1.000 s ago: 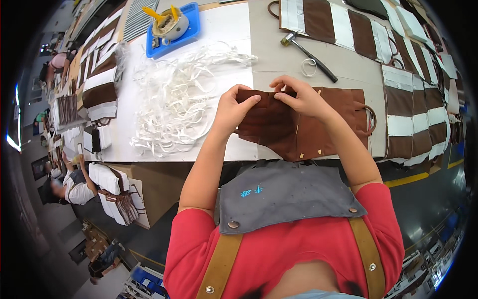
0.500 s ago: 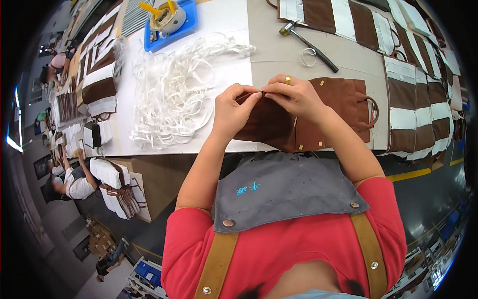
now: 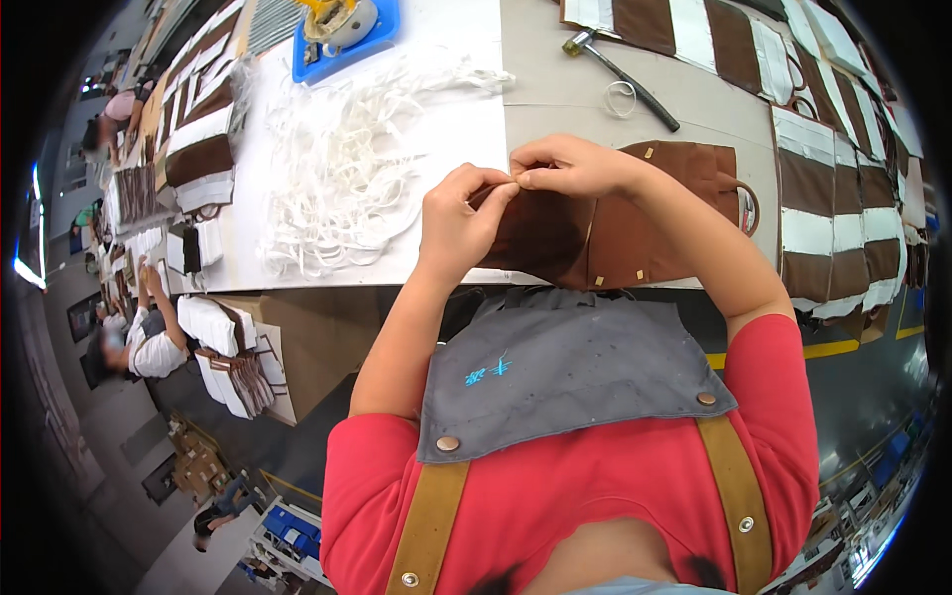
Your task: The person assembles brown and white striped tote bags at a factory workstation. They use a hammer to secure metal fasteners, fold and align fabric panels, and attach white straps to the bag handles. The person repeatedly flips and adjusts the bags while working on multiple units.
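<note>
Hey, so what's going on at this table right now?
A person's left hand and right hand pinch the edge of a brown piece with a handle, fingertips meeting. Anything small between them is hidden. A heap of white strips lies to the left, and a hammer lies beyond the brown piece.

Workshop: 1 hammer (image 3: 648, 101) on worktable (image 3: 545, 119), layered brown-and-white panels (image 3: 821, 234), workers (image 3: 159, 354) at left (floor (image 3: 843, 397) lined yellow).
</note>
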`<state>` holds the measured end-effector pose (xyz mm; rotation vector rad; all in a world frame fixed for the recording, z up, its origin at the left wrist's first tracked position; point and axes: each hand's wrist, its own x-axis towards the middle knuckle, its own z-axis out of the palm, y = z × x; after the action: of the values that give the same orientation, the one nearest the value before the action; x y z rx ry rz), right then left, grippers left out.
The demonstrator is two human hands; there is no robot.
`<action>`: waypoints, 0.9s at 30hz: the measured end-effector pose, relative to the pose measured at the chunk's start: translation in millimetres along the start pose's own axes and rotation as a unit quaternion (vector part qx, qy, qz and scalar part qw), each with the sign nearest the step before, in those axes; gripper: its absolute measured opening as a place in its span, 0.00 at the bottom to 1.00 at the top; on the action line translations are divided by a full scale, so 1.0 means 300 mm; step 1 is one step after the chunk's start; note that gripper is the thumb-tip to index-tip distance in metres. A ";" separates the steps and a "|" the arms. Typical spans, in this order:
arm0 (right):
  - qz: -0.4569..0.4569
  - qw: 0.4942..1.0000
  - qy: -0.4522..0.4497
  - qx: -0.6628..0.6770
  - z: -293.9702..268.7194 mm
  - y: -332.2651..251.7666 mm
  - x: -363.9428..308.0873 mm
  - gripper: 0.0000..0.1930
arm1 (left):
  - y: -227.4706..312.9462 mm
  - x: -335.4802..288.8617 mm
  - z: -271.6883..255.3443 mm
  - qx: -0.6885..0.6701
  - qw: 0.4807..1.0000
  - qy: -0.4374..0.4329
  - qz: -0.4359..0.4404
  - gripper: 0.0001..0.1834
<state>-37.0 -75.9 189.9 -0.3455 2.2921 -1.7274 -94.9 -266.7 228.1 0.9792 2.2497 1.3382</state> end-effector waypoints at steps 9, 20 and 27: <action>0.188 0.971 0.118 -0.089 -0.123 0.328 -0.135 0.14 | -0.347 0.033 -0.140 -0.084 0.985 0.006 -0.149 0.09; 0.211 0.944 0.214 -0.140 -0.072 0.397 -0.097 0.13 | -0.553 0.084 -0.090 -0.101 0.981 0.091 -0.137 0.07; 0.244 0.922 0.201 -0.226 -0.144 0.412 -0.222 0.14 | -0.510 0.109 -0.120 -0.097 0.981 0.096 -0.138 0.07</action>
<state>6.2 18.8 86.2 0.5192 2.7381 -1.0868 -198.3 -314.6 114.8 0.4693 2.2349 1.5408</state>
